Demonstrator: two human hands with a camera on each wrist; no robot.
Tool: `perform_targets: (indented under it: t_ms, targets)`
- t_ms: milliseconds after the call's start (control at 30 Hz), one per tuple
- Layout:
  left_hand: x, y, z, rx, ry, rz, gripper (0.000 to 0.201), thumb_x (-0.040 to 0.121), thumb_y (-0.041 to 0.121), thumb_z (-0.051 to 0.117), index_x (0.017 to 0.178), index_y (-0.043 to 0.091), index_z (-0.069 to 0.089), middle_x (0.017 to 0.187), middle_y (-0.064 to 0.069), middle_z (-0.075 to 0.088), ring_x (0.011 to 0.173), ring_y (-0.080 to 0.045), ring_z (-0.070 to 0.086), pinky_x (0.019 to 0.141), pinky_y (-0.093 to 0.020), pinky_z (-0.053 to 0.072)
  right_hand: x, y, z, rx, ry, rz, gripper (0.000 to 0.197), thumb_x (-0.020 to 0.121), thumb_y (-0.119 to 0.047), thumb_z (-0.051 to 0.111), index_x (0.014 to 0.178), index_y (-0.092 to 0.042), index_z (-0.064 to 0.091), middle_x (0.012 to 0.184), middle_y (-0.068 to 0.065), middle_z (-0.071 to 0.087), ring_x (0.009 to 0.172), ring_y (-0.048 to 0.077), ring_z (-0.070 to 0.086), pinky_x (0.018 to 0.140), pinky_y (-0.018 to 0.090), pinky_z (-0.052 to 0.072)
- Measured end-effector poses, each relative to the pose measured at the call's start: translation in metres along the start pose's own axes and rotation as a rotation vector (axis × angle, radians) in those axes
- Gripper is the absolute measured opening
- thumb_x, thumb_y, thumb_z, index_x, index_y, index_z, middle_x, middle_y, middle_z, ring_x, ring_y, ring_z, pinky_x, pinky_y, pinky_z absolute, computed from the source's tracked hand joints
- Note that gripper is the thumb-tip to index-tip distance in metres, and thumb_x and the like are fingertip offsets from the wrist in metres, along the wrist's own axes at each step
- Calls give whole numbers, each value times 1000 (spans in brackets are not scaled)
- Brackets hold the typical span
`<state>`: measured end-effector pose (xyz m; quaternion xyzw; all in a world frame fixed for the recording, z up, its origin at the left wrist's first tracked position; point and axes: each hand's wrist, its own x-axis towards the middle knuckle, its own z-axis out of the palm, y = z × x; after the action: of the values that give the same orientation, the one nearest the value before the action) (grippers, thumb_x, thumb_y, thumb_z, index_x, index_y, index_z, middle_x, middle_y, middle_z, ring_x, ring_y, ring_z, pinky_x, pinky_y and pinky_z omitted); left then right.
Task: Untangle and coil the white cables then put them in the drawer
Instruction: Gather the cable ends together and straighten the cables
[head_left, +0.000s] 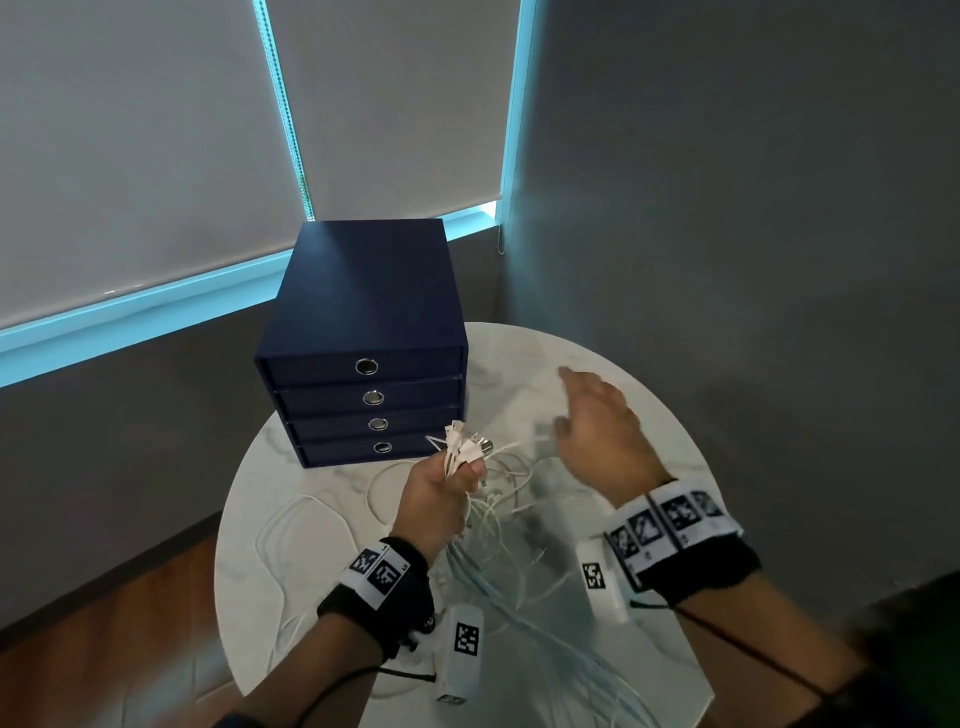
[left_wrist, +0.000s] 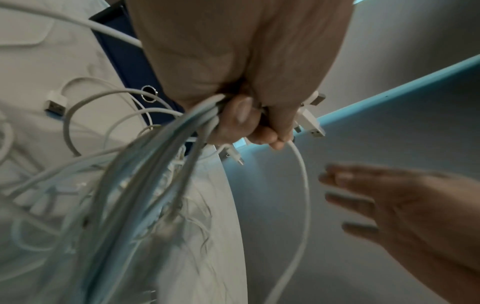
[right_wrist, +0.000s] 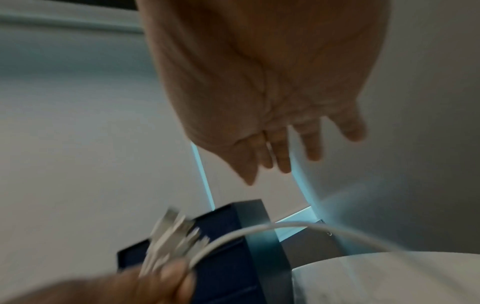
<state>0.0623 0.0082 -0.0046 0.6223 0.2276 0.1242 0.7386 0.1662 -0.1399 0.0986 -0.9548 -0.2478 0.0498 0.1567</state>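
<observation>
Left hand (head_left: 439, 493) grips the white cables (head_left: 498, 551) tight. Right hand (head_left: 602, 431) is spread, holds 0. Loops on table (head_left: 649, 395) may knot more w/ a hard pull.

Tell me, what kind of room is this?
Probably an office corner: a navy drawer box on a round marble-look table, roller blinds behind, white cables in the left hand.
</observation>
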Motion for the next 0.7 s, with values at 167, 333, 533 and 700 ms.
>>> perform_targets:
  t_ms: [167, 333, 533, 700]
  targets:
    - [-4, 10, 9, -36, -55, 63, 20, 97, 12, 61, 77, 8, 59, 46, 9, 45, 36, -5, 35, 37, -18, 28, -13, -20, 29, 158, -238, -228, 23, 98, -31, 46, 85, -17, 58, 82, 0, 63, 78, 20, 60, 70, 34, 46]
    - [-6, 11, 6, -130, -78, 52, 17, 99, 15, 57, 86, 3, 55, 47, 10, 42, 39, -7, 26, 40, -18, 24, -6, -22, 19, 449, -143, -225, 24, 96, -13, 47, 79, -17, 64, 66, -14, 61, 55, -1, 51, 55, 19, 38]
    - [-5, 12, -2, -115, -136, 45, 20, 101, 15, 53, 88, 1, 61, 53, 0, 31, 43, -9, 20, 42, -19, 21, 9, -35, -29, 981, 287, -153, 34, 96, -8, 48, 69, -23, 62, 70, -10, 65, 53, 13, 48, 60, 32, 44]
    - [-5, 16, -3, -91, -110, 19, 18, 100, 14, 56, 89, 3, 65, 51, 4, 33, 43, -9, 22, 41, -18, 23, 16, -32, -45, 1124, 437, -72, 33, 97, -9, 47, 69, -19, 62, 62, -9, 63, 50, 13, 45, 59, 35, 45]
